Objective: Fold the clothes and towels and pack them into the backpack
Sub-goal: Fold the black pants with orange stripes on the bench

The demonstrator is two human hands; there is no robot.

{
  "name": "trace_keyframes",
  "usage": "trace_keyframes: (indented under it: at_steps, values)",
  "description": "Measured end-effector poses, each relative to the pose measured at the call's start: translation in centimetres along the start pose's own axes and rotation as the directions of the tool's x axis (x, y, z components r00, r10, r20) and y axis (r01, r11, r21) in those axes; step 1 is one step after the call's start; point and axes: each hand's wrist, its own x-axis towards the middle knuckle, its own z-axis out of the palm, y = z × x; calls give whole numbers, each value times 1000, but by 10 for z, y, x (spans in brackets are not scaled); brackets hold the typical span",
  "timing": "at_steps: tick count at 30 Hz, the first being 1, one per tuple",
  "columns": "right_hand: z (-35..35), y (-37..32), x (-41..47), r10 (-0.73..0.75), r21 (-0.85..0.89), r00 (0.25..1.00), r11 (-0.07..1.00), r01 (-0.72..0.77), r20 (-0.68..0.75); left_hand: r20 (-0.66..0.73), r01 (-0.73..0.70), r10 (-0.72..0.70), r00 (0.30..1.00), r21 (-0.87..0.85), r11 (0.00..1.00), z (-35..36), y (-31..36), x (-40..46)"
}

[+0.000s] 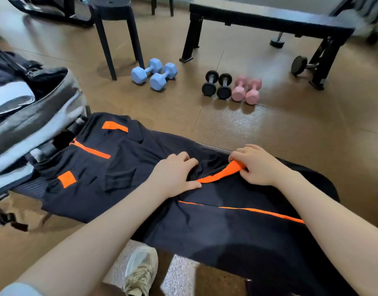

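Note:
A dark navy garment with orange trim (215,212) lies spread across a black bench in front of me. A second navy piece with orange patches and an orange zip (94,167) lies folded at its left end. My left hand (173,176) lies on the dark cloth with its fingers curled into a fold. My right hand (256,165) pinches an orange band of the garment and lifts it slightly. A grey and black backpack (36,116) stands open at the left, with white cloth inside it.
On the floor beyond the bench lie blue dumbbells (153,74), black dumbbells (217,85) and pink dumbbells (246,89). A black stool (117,33) and a black weight bench (269,20) stand further back. My shoe (141,268) is below the bench.

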Motion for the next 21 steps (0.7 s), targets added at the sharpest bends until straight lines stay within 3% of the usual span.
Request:
trace_keyframes:
  at_steps: [3, 6, 8, 14, 17, 19, 21]
  values:
    - [-2, 20, -5, -42, -230, 979, 973, -5, -198, -83, 78, -73, 994, 60, 995, 5, 7, 5]
    - [-10, 34, -28, -4, -368, 920, 917, -153, -392, -141, 156, -145, 979, 70, 985, 1, 11, 8]
    - [-6, 37, -50, 18, -423, 898, 878, -225, -440, -142, 190, -177, 974, 83, 978, 1, 10, 7]
    - [38, 16, -101, 37, -497, 938, 841, -216, -345, -78, 161, -149, 986, 179, 971, 6, 19, -10]
    - [34, 20, -98, 40, -491, 932, 842, -225, -359, -200, 65, -16, 980, 237, 969, 10, 14, -18]
    - [28, 25, -93, 61, -500, 945, 837, -224, -321, -104, 32, -5, 995, 266, 963, 7, 14, -20]
    - [23, 32, -89, 165, -508, 955, 817, -272, -246, 106, 121, -137, 985, 147, 982, 2, 16, -22]
